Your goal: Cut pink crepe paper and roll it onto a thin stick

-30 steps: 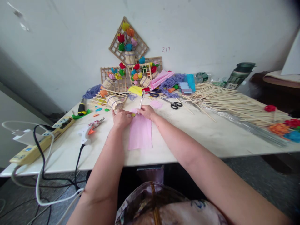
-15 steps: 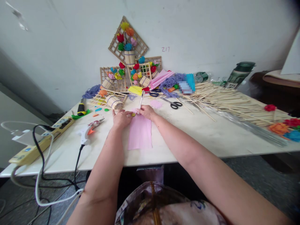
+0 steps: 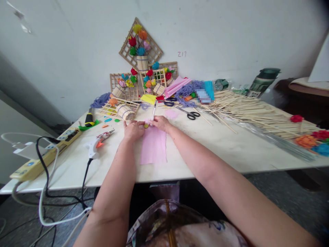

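Note:
A rectangular pink sheet lies flat on the white table in front of me. My right hand is closed around a white pen, which stands nearly upright at the sheet's far edge. At the far left corner of the sheet rests my left hand, fingers spread, its fingertips beside a small yellow-green disc. Whether those fingertips press on the disc or the paper edge is too small to tell. Black-handled scissors lie beyond my right hand.
On the left are a glue gun, a power strip with cables, and a yellow-black cutter. Bamboo lattices with paper flowers stand at the back. Thin wooden sticks and clear rods spread over the right.
The top of the pen has tilted slightly to the left. Both hands have stayed in nearly the same place, and the pink sheet has not visibly moved.

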Demonstrator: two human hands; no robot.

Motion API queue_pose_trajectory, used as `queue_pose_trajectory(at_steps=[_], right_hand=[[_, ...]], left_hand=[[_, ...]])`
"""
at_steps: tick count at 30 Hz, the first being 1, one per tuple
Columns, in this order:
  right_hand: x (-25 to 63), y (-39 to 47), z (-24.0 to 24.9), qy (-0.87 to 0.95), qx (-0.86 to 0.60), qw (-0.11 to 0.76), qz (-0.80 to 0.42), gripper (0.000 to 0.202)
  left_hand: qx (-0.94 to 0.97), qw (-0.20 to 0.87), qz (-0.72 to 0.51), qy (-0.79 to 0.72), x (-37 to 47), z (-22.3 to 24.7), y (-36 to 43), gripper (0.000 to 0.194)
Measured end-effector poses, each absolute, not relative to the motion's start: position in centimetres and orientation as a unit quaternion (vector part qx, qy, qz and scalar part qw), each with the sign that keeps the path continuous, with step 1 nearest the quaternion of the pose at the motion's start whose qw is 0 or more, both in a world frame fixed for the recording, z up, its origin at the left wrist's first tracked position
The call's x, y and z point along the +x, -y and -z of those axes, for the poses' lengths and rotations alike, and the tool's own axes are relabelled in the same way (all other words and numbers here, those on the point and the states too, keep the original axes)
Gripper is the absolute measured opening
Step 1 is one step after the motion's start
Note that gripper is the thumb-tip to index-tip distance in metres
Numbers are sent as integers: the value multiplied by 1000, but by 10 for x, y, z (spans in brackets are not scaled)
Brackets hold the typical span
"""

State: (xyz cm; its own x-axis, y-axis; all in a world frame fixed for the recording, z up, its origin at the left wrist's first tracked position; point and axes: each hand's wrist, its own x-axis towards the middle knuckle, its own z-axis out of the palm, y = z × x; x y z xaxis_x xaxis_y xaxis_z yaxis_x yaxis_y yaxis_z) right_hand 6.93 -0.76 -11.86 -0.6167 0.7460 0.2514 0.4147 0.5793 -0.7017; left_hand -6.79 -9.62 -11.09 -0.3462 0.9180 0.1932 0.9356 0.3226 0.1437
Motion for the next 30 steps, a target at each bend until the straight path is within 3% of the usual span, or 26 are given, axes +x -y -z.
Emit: queue_pose_trajectory(at_steps=[15, 21, 30], right_hand=[[67, 1, 125, 832, -327, 303, -330, 22], [65, -5, 129, 807, -348, 328, -345, 24], [62, -6, 134, 810, -334, 329, -354, 26]], left_hand=[[-548, 37, 124, 826, -67, 109, 97, 41], [-554, 33, 145, 819, -63, 105, 101, 29], [-630, 65, 50, 772, -62, 102, 104, 35]])
